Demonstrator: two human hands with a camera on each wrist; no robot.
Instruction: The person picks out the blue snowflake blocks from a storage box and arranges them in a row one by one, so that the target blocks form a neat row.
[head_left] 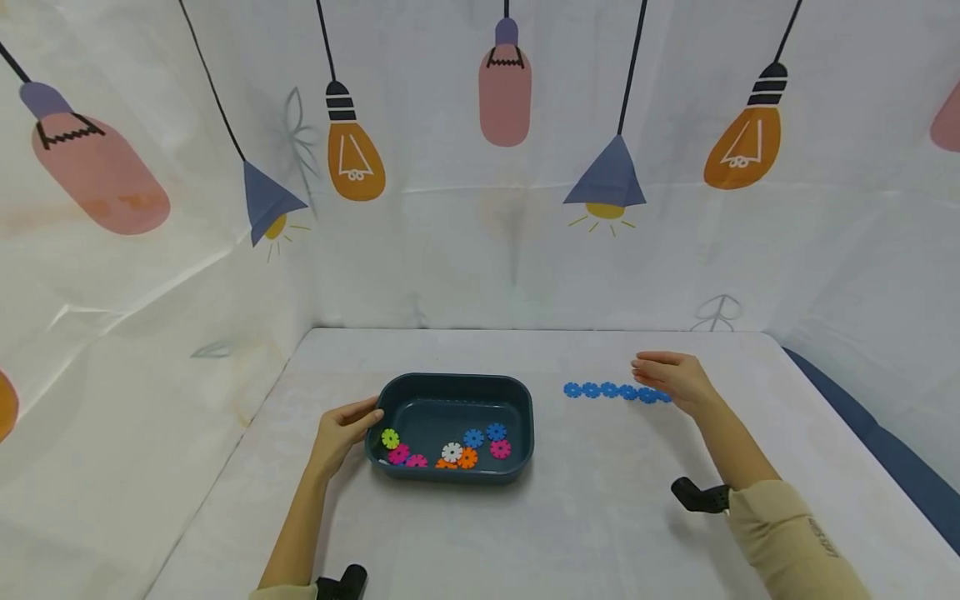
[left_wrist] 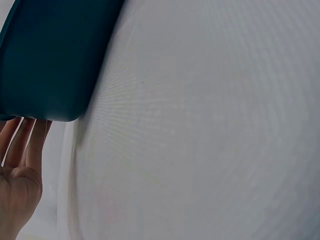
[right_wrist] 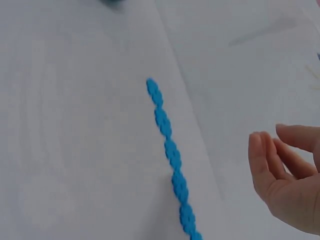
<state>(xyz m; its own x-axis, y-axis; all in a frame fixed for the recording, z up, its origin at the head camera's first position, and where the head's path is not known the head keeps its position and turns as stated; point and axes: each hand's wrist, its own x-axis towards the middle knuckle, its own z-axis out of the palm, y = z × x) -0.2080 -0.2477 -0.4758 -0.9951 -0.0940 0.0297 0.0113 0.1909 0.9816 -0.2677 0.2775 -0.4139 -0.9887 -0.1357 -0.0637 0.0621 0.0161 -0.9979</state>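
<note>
My left hand [head_left: 341, 435] grips the left end of a dark teal plastic tray [head_left: 450, 477], thumb at the rim. In the left wrist view its fingers [left_wrist: 34, 147] reach up against the tray's end wall [left_wrist: 50, 65]. Several flower-shaped plastic pieces lie inside the tray, among them a yellow-green piece [head_left: 390, 438], a white piece [head_left: 452, 452] and a blue piece [head_left: 496, 432]. To the right, a row of linked blue flower pieces [head_left: 610, 390] lies on the table. Over its right end hovers my right hand [head_left: 675, 379], holding nothing, fingers loosely bent in the right wrist view.
The white-covered table [head_left: 585, 533] carries the tray left of centre and the blue row at right. Behind and to the left hangs a white sheet [head_left: 450, 250] printed with lamps. A dark blue surface [head_left: 885, 442] lies beyond the table's right edge.
</note>
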